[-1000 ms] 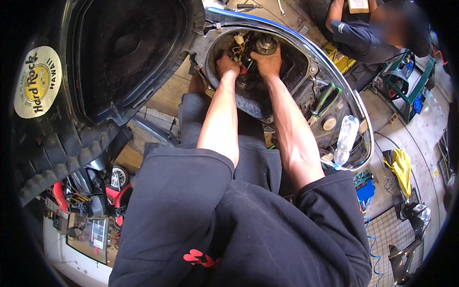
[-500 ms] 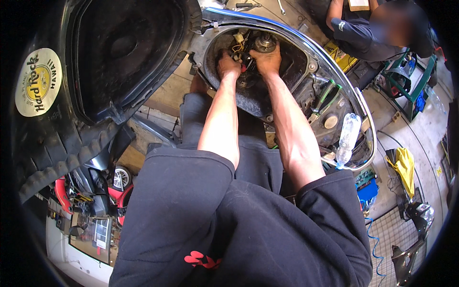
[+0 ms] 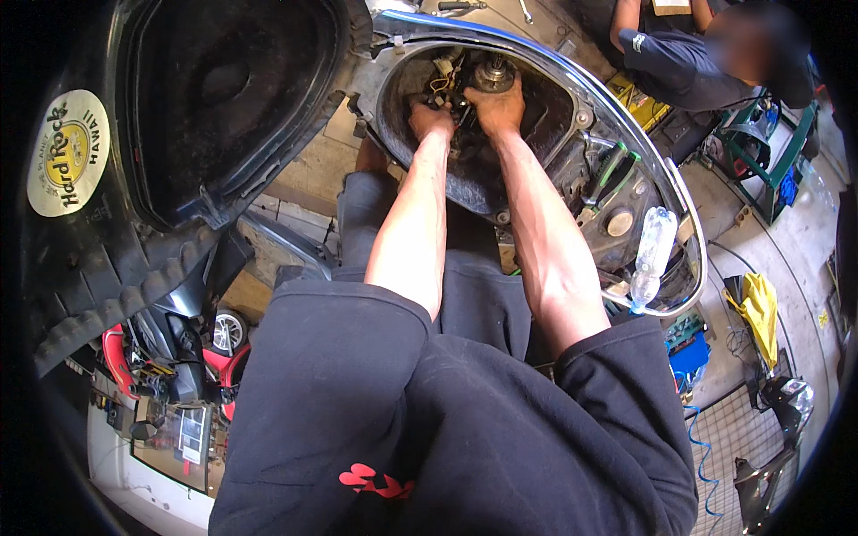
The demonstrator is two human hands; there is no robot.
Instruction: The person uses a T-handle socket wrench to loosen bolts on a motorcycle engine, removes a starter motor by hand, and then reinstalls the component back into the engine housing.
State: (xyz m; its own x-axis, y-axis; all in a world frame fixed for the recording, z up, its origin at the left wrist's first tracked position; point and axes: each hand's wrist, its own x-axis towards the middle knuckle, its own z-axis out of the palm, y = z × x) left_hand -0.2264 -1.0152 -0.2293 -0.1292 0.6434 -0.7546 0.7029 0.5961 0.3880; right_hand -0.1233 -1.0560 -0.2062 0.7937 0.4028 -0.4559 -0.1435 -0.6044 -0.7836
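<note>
Both my hands reach into the oval opening [image 3: 559, 121] in the scooter's body, under the raised black seat [image 3: 241, 98]. My right hand [image 3: 499, 109] is wrapped round the lower side of a round, greasy metal part [image 3: 493, 75] with a short shaft on top. To its left, my left hand [image 3: 431, 118] is closed, its fingertips bent in against a small dark part; what they pinch is hard to make out. Just beyond that hand lie yellow wires [image 3: 440, 85] and a pale connector [image 3: 444, 66]. The dark cavity hides the lower ends of these parts.
Green-handled tools [image 3: 613, 175] and an upright-leaning plastic bottle [image 3: 654, 250] rest on the scooter's frame at right. A co-worker [image 3: 684, 67] sits at the far right near a green metal stand [image 3: 764, 165]. A yellow cloth [image 3: 760, 313] lies farther right.
My left hand has shifted slightly, and a red spot beside its fingertips no longer shows. My right hand keeps its hold on the round metal part. The view has moved a little.
</note>
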